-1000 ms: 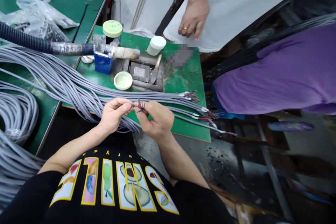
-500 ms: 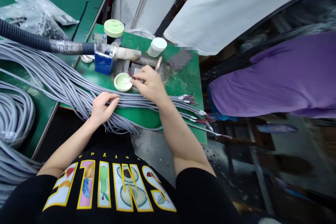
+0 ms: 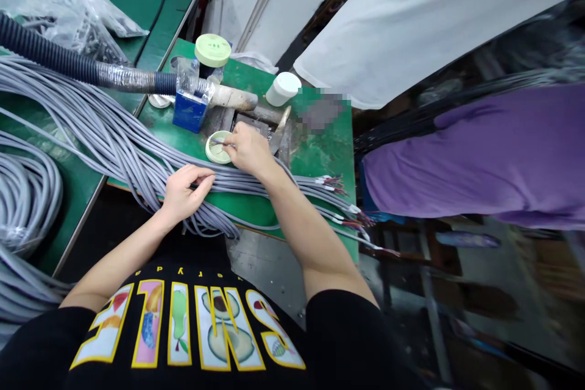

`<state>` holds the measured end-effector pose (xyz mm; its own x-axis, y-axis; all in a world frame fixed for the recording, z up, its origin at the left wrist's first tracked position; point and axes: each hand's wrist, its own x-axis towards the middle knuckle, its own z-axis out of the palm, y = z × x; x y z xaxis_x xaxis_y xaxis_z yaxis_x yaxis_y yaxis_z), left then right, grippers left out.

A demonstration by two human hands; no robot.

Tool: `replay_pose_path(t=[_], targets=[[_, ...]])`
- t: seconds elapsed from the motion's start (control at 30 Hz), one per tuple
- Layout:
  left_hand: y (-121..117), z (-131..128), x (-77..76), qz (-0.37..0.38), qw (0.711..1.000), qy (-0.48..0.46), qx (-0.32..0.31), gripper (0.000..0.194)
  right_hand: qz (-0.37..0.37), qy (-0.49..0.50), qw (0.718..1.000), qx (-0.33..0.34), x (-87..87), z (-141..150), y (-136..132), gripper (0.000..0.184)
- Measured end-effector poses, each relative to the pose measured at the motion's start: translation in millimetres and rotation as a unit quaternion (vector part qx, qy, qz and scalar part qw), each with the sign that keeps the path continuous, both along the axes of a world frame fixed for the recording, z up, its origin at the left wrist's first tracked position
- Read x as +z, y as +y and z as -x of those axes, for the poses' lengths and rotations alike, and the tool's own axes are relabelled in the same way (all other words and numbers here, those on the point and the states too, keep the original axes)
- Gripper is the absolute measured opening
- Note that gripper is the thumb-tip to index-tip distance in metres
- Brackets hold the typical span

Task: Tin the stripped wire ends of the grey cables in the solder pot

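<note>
My right hand is closed in a pinch on the wires at the stripped end of a grey cable. Their thin tips reach over a shallow pale-green lid. A grey cable runs out from behind that hand towards the right. My left hand lies with curled fingers and thumb on the bundle of grey cables, closed around some of them; its fingertips are partly hidden. More cable ends with white sleeves and reddish wires fan out at the bench's right side.
Behind the lid stand a blue box, a duct hose, a round green-lidded container and a white jar. A metal plate area lies behind my right hand. Coiled cable sits left. A person in purple is at right.
My right hand has shifted slightly left and down, bringing the wire tips further over the pale-green lid. My left hand keeps its hold; the view has tilted a little.
</note>
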<state>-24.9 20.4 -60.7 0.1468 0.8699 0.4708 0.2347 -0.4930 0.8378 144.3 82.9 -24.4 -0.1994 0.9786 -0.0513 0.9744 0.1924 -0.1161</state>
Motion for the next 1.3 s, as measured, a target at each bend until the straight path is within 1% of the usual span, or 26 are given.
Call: replay_pose_path(t=[0.1, 0.17, 0.23, 0.33, 0.43, 0.53, 0.67, 0.83, 1.03, 1.2, 1.3], targets=[[0, 0, -0.2, 0.005, 1.0, -0.002, 0.001, 0.013, -0.003, 0.006, 1.0, 0.0, 0.3, -1, 0, 0.025], [0, 0, -0.2, 0.007, 1.0, -0.008, -0.002, 0.013, -0.02, 0.021, 1.0, -0.001, 2.9, -7, -1, 0.023], [0, 0, -0.1, 0.007, 1.0, -0.016, -0.005, 0.012, -0.05, 0.035, 0.998, -0.013, 5.9, -19, 0, 0.022], [0, 0, -0.1, -0.003, 1.0, -0.02, -0.003, 0.012, -0.089, 0.039, 0.993, -0.061, 7.0, -45, 4, 0.021], [1, 0, -0.6, -0.013, 1.0, -0.02, 0.0, 0.012, -0.098, 0.017, 0.989, -0.105, 1.3, -66, 10, 0.02], [1, 0, -1.5, -0.016, 1.0, -0.01, 0.003, 0.012, -0.095, -0.005, 0.988, -0.125, -7.6, -77, 17, 0.021], [1, 1, -2.6, -0.023, 1.0, 0.003, 0.009, 0.012, -0.088, -0.026, 0.986, -0.136, -17.2, -78, 24, 0.025], [2, 0, -2.0, -0.014, 1.0, 0.007, 0.015, 0.014, -0.073, -0.042, 0.987, -0.134, -23.1, -77, 28, 0.025], [2, -1, -0.8, -0.012, 1.0, -0.003, 0.016, 0.014, -0.056, -0.058, 0.986, -0.142, -24.6, -77, 30, 0.026], [2, -1, -0.9, -0.023, 1.0, -0.012, 0.014, 0.011, -0.046, -0.049, 0.988, -0.14, -25.2, -74, 30, 0.024], [2, -1, -0.9, -0.022, 1.0, -0.008, 0.017, 0.012, -0.047, -0.04, 0.988, -0.144, -21.8, -75, 29, 0.023]])
